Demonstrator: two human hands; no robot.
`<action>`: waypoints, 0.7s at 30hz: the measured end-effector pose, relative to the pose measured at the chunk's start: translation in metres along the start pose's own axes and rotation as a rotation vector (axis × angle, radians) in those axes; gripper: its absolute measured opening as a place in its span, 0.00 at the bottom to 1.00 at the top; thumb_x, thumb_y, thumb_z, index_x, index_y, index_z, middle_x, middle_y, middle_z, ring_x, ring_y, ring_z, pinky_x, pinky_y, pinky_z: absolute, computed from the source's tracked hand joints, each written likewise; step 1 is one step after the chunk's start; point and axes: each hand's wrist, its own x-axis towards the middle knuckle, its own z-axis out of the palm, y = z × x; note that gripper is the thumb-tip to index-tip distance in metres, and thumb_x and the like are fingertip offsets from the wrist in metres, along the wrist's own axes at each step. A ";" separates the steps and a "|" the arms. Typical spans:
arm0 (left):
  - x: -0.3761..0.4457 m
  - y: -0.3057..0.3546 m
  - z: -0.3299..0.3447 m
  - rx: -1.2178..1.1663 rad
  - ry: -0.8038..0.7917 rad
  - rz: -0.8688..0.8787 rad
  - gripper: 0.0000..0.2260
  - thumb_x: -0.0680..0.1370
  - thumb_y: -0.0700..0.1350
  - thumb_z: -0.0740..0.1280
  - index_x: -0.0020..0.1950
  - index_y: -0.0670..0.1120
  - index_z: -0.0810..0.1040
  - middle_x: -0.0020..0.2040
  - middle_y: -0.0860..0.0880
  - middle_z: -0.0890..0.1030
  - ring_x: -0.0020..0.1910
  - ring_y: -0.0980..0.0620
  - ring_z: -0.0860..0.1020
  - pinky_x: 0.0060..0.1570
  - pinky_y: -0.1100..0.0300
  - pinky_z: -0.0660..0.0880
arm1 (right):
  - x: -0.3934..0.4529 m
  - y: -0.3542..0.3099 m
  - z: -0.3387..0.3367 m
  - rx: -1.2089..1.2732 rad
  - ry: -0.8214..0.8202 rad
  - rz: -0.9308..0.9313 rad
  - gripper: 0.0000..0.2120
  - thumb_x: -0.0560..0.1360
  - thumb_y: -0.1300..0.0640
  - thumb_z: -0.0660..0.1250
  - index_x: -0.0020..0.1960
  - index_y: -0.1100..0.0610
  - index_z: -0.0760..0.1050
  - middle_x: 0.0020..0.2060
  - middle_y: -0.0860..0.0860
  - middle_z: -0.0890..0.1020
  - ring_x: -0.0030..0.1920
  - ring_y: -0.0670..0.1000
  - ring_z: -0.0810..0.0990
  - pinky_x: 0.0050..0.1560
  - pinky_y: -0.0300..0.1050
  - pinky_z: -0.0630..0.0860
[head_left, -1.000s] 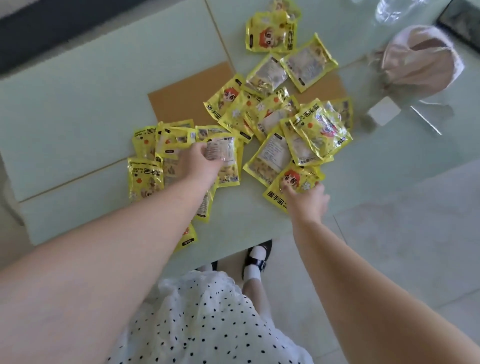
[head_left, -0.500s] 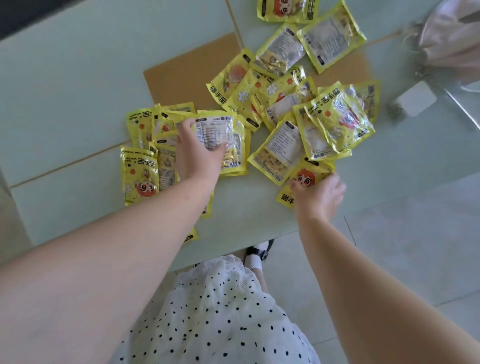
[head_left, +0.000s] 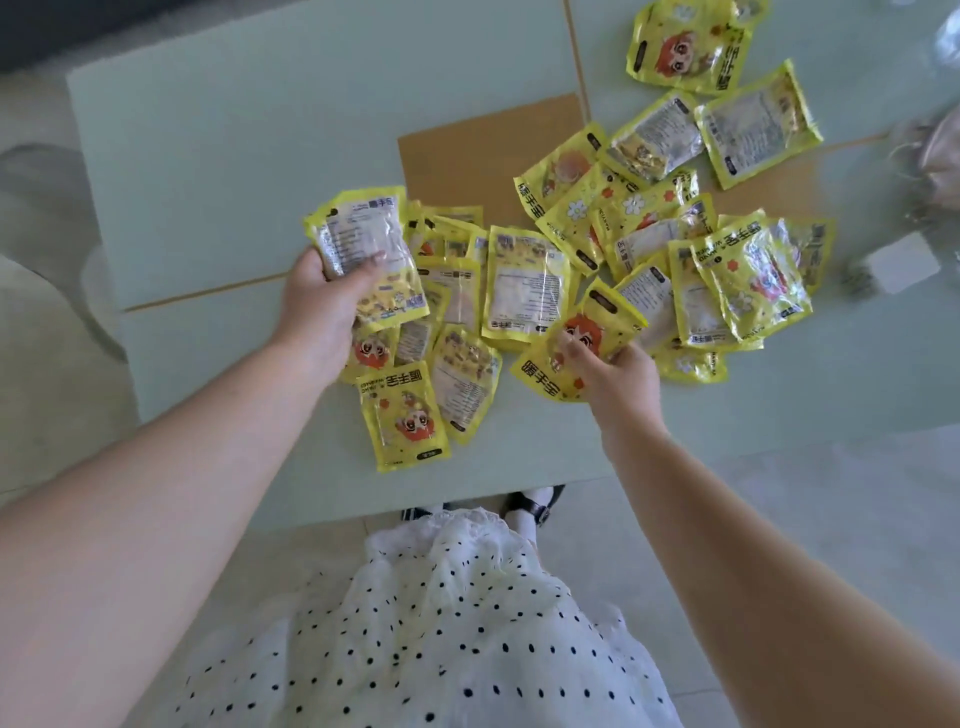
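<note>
I've got the left hand (head_left: 317, 306) gripping a packet stack (head_left: 363, 254) & right hand (head_left: 618, 379) pinching another packet (head_left: 587, 338) off the table (head_left: 234, 156), prob to gather them.

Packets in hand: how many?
2. Label-up packet in the left hand, over the left pile; cartoon-face packet in the right hand, by the right pile. More may hide behind them.
</note>
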 end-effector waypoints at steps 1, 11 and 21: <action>0.001 0.001 -0.016 0.031 -0.009 -0.013 0.10 0.73 0.36 0.71 0.48 0.48 0.76 0.50 0.46 0.82 0.56 0.43 0.80 0.62 0.41 0.73 | 0.004 -0.010 0.007 -0.048 -0.010 -0.036 0.10 0.71 0.48 0.71 0.36 0.52 0.76 0.33 0.50 0.78 0.33 0.49 0.74 0.35 0.40 0.70; 0.019 -0.049 -0.065 0.464 0.104 0.046 0.08 0.73 0.40 0.72 0.49 0.45 0.75 0.42 0.50 0.79 0.38 0.53 0.75 0.35 0.68 0.72 | 0.043 -0.032 0.065 -0.438 0.190 -0.141 0.17 0.71 0.43 0.70 0.39 0.56 0.70 0.61 0.55 0.73 0.48 0.53 0.72 0.46 0.44 0.70; 0.033 -0.064 -0.052 0.551 0.144 0.066 0.10 0.73 0.42 0.72 0.50 0.44 0.73 0.48 0.47 0.77 0.44 0.49 0.75 0.40 0.59 0.71 | 0.045 -0.041 0.070 -0.412 0.231 -0.167 0.18 0.72 0.46 0.70 0.51 0.59 0.73 0.55 0.55 0.78 0.42 0.53 0.73 0.41 0.43 0.67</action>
